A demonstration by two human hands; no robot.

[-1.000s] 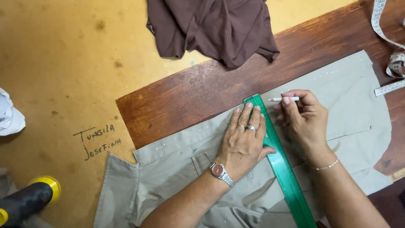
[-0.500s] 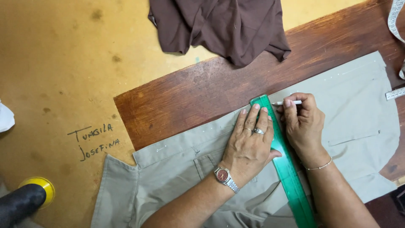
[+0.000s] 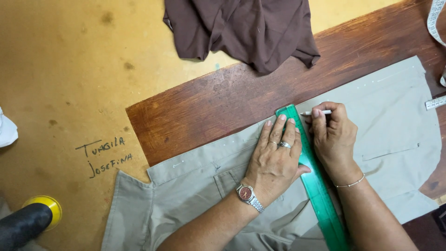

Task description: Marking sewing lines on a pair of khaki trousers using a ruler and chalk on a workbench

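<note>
Hands unmoved, left hand [image 3: 274, 162] pinning green ruler [image 3: 316, 186], right hand [image 3: 332, 137] gripping chalk pencil [image 3: 316, 112]

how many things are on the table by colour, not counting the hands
brown: 1, crumpled brown cloth
khaki: 1, khaki garment
green: 1, green ruler
white: 3, white marking pencil, measuring tape, white cloth
yellow and black: 1, yellow-and-black tool
total: 7

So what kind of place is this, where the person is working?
Probably a sewing or tailoring workshop. A left hand presses a green ruler onto khaki fabric while the right hand holds a white marker, and a measuring tape lies nearby.
</note>
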